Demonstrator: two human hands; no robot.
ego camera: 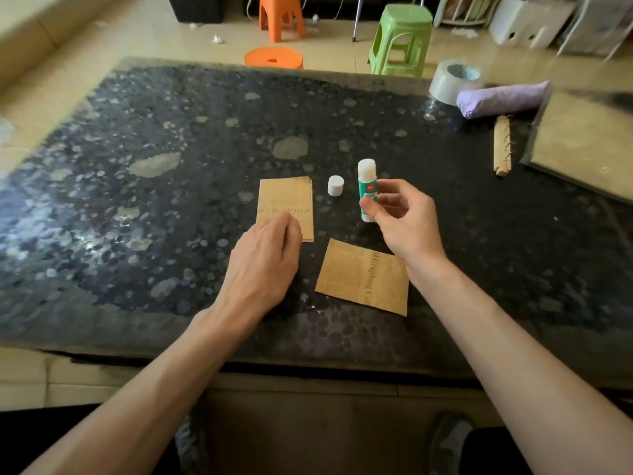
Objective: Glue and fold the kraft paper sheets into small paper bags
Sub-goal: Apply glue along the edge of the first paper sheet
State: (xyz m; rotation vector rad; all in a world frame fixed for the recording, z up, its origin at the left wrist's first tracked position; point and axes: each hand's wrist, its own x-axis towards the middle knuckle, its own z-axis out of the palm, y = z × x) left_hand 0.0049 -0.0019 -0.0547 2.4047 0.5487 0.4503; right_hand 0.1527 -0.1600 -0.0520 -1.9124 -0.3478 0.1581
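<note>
A small stack of kraft paper sheets (pixel 286 202) with printed lettering lies at the middle of the dark stone table (pixel 137 207). My left hand (pixel 265 258) rests on the stack's near edge, fingers curled down onto the paper. A single kraft sheet (pixel 363 277) lies tilted just to the right and nearer me. My right hand (pixel 399 217) pinches an uncapped green-and-white glue stick (pixel 367 186), upright with its white tip exposed. The white cap (pixel 335 185) stands on the table between the stack and the stick.
At the back right lie a roll of grey tape (pixel 454 82), a folded purple umbrella (pixel 501 98), a spiral-bound kraft strip (pixel 503 145) and a large brown pad (pixel 582 145). Orange stools (pixel 281 15) and a green stool (pixel 400 39) stand beyond the table's far edge.
</note>
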